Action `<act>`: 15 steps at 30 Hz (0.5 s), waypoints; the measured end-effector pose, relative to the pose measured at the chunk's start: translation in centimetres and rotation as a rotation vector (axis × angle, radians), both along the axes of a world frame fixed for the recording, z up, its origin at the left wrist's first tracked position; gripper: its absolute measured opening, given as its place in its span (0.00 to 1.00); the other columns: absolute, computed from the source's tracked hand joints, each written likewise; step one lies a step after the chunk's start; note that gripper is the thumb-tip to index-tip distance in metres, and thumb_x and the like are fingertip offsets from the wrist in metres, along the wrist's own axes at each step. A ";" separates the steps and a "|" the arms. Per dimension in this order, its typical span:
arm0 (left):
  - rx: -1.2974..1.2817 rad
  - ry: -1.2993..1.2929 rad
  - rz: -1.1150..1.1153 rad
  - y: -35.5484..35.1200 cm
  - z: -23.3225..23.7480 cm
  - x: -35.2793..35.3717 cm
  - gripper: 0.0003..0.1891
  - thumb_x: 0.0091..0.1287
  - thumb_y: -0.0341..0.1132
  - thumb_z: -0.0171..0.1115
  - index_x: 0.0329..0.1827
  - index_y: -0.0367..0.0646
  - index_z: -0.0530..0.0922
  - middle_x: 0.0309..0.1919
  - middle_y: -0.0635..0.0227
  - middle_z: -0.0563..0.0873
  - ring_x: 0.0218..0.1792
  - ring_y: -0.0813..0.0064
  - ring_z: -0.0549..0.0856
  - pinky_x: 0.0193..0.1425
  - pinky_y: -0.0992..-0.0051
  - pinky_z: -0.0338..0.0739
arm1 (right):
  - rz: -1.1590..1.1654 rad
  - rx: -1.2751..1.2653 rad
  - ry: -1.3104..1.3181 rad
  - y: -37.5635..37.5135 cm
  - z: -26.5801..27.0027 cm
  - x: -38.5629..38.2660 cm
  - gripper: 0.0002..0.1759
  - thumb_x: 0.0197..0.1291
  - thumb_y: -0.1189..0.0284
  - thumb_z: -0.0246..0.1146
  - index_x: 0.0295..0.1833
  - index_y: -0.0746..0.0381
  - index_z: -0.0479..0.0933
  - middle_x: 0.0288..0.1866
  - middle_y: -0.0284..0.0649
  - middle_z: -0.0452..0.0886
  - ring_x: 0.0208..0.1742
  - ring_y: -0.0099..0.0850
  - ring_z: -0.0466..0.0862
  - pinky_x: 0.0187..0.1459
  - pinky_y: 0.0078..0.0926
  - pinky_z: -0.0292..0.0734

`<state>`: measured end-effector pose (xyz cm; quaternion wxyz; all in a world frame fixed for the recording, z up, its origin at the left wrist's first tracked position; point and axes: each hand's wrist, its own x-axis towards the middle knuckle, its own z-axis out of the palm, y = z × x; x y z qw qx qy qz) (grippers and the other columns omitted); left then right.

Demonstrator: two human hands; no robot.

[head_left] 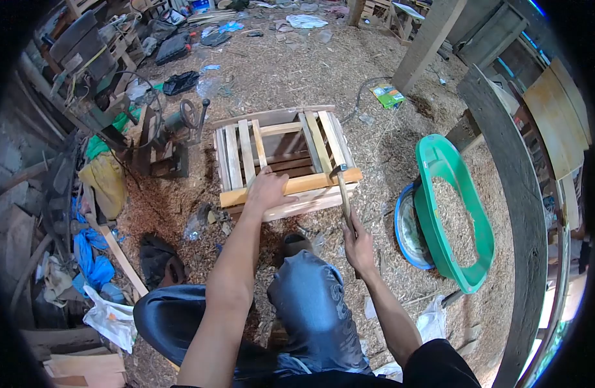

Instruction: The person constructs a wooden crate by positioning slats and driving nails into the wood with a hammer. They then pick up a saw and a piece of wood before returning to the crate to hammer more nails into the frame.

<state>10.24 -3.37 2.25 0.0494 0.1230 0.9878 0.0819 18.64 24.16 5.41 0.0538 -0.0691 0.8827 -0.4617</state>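
A slatted wooden crate (291, 155) stands on the floor in front of my knees, with a gap between the slats at its middle. Along its near edge lies a yellowish wooden strip (317, 182). My left hand (269, 189) rests on this strip near the end of a slat, its fingers partly hidden. The fingers of my right hand (358, 246) are wrapped round the wooden handle of a hammer (345, 197). The hammer's head is at the right part of the strip, close to the slat ends; whether it touches the wood I cannot tell.
A green plastic tub (425, 194) leans over a blue-rimmed basin (407, 226) at the right. Machinery with a handwheel (189, 114) stands left of the crate. A wooden post (427, 45) rises behind. Wood shavings, bags and scraps litter the floor.
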 end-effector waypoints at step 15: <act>0.023 0.002 0.020 -0.1 0.0 0.1 0.37 0.51 0.69 0.64 0.48 0.42 0.79 0.35 0.49 0.86 0.49 0.54 0.83 0.70 0.57 0.62 | -0.045 0.049 0.169 0.0 -1.7 0.3 0.28 0.65 0.71 0.57 0.70 0.64 0.65 0.42 0.57 0.83 0.34 0.36 0.83 0.42 0.36 0.77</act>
